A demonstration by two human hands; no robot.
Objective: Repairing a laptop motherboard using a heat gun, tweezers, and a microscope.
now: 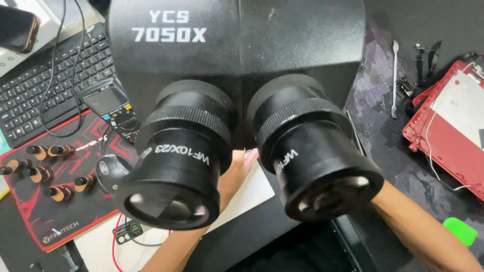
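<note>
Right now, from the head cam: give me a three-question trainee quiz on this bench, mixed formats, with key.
1. True or false: the left hand is in full view, with nothing in front of it.
2. Multiple choice: what lies at the right edge of the bench? A) a red device casing B) a blue toolbox C) a coiled hose
3. Fill in: between the black keyboard and the left eyepiece of the stereo microscope sits a handheld ____.

Key: 1 false, the eyepieces cover most of it, and the right hand is hidden entirely. 2 A. 3 multimeter.
</note>
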